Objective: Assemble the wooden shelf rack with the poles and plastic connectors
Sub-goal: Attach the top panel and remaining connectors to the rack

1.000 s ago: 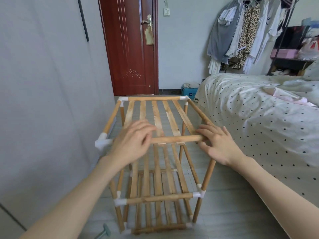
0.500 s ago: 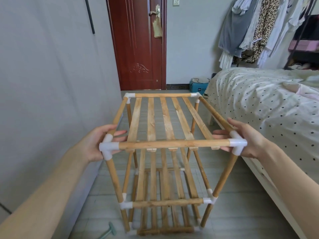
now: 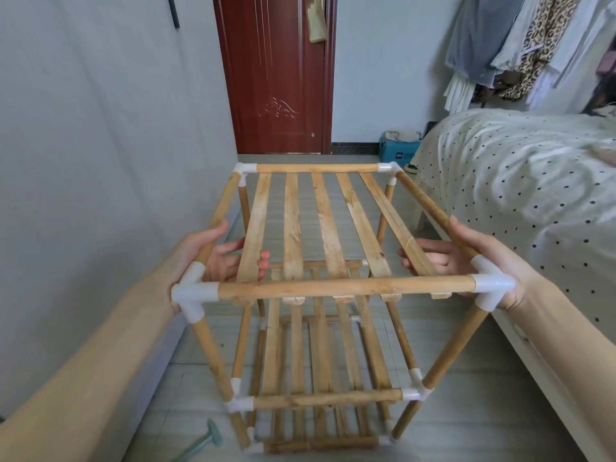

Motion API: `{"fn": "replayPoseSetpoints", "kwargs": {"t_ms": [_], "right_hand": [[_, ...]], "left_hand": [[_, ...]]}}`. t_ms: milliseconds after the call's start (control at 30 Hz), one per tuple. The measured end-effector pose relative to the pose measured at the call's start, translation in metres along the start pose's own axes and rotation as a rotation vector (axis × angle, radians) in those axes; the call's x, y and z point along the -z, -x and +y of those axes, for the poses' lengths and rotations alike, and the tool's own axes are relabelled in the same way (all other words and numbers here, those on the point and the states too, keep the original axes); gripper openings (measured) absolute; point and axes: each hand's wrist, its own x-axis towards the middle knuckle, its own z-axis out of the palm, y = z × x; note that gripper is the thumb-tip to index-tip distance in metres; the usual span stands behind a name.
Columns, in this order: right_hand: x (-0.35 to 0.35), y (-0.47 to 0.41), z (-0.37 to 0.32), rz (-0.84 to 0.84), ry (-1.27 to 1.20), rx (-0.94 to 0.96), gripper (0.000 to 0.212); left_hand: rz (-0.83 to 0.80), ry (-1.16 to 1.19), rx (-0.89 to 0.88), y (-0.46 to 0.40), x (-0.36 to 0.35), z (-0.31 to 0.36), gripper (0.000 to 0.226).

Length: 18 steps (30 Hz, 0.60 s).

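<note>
1. Wooden shelf rack (image 3: 320, 288) stands upright on the floor (image 3: 466, 411) between the wall (image 3: 100, 161) and the bed (image 3: 516, 181), all three slatted tiers fitted
2. Left hand (image 3: 213, 258) wraps the top side pole beside the near-left plastic connector (image 3: 191, 291), thumb over, fingers curled beneath
3. Right hand (image 3: 466, 258) grips the opposite top pole the same way, beside the near-right plastic connector (image 3: 490, 288)
4. Symmetrical holds at the near top corners likely serve to steady the frame, or to lift or shift it evenly
5. Assembly appears complete; joint seating cannot be confirmed
6. Green tool (image 3: 203, 441) lies on the floor near the rack's near-left foot
</note>
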Motion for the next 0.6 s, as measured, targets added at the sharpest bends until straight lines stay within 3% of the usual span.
{"fn": "replayPoseSetpoints", "kwargs": {"t_ms": [200,333,467,600], "right_hand": [[0.001,0.0,-0.001,0.038,0.013,0.001,0.068],[-0.007,0.002,-0.005,0.191,0.061,0.039,0.068],[-0.016,0.012,-0.004,0.412,0.115,0.14,0.051],[-0.029,0.032,0.009,0.634,0.477,0.302,0.037]], "left_hand": [[0.035,-0.001,-0.013,-0.004,0.002,0.0,0.073],[0.058,0.015,-0.029,0.003,-0.006,-0.001,0.077],[0.339,-0.047,-0.178,0.017,-0.015,-0.004,0.055],[0.499,-0.129,-0.427,0.035,-0.017,-0.017,0.046]]}}
